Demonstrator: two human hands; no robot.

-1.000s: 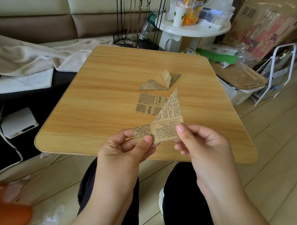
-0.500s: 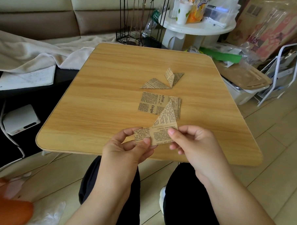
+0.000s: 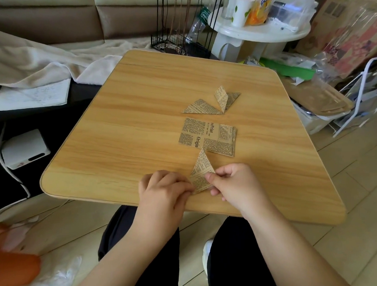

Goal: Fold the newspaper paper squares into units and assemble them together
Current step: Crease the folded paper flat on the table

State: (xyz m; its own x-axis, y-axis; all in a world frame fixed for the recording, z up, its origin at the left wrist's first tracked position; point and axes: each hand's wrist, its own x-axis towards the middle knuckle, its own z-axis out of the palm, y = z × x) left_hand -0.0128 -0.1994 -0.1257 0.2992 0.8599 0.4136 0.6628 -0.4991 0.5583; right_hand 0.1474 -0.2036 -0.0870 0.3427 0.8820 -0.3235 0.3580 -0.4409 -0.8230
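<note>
We pinch the tan, pointed folded newsprint unit [image 3: 201, 174] between our left hand [image 3: 163, 191] and right hand [image 3: 234, 182] on the light wooden table [image 3: 128, 123].

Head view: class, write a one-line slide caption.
Both hands, left and right, pinch a newspaper unit on the wooden table.

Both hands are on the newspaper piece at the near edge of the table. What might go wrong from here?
1. The folded newspaper unit is pinched between the left hand and right hand close to the table's near edge; if released it may slide off.
2. Its tip nearly meets the flat newspaper squares; a push forward could shift them.
</note>
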